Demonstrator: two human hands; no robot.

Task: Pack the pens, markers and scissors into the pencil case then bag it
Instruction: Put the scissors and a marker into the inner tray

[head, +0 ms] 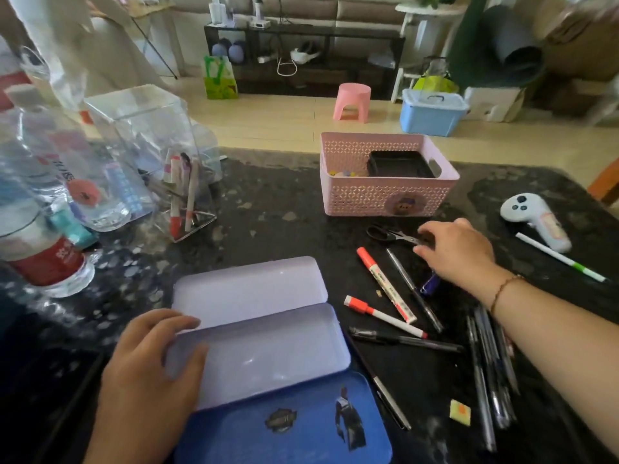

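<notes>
1. While the right hand [459,252] reached forward with its fingers loosely curled, its fingertips lay at the blade end of the small black-handled scissors [392,235]; whether they already pinched the blades could not be told.
2. The scissors lay on the dark speckled stone table [274,202], long axis running left to right, handles pointing left, just in front of the pink perforated plastic basket [385,192].
3. The left hand [150,366] rested flat on the left end of the open lilac metal pencil case [264,343], fingers straight, holding nothing.
4. The case lay well to the left of and nearer than the scissors, so the right hand was plainly the closer one.
5. Between scissors and case lay two red-capped white markers [385,286] and several dark pens [415,293], so a carry would probably pass over them.
6. The basket wall left little room beyond the scissors; open table lay to their left.
</notes>
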